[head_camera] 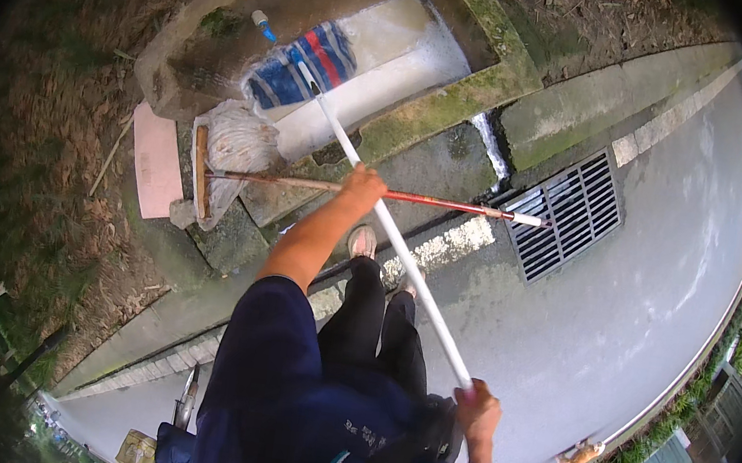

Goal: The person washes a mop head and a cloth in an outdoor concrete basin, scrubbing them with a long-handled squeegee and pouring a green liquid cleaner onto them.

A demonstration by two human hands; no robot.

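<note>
A long white pole [404, 245] runs from my waist up into a concrete trough [397, 118]. Around its middle my left hand [364, 186] is closed, and my right hand [478, 408] grips its near end. At the pole's far end a striped blue, grey and red cloth mop head [326, 55] lies in wet, whitish water. Beneath my left hand passes a red-handled mop [436, 202]; its pale string head [241, 138] and wooden bar rest at the trough's near left corner. Its handle tip reaches over a metal drain grate [568, 216].
A tap with a blue nozzle [264, 25] stands at the trough's left side. A pink board [157, 162] lies on the ground at left. My feet are by the kerb [459, 245]. A light-brown animal [580, 458] is at the road's far edge. Distant legs show at upper right.
</note>
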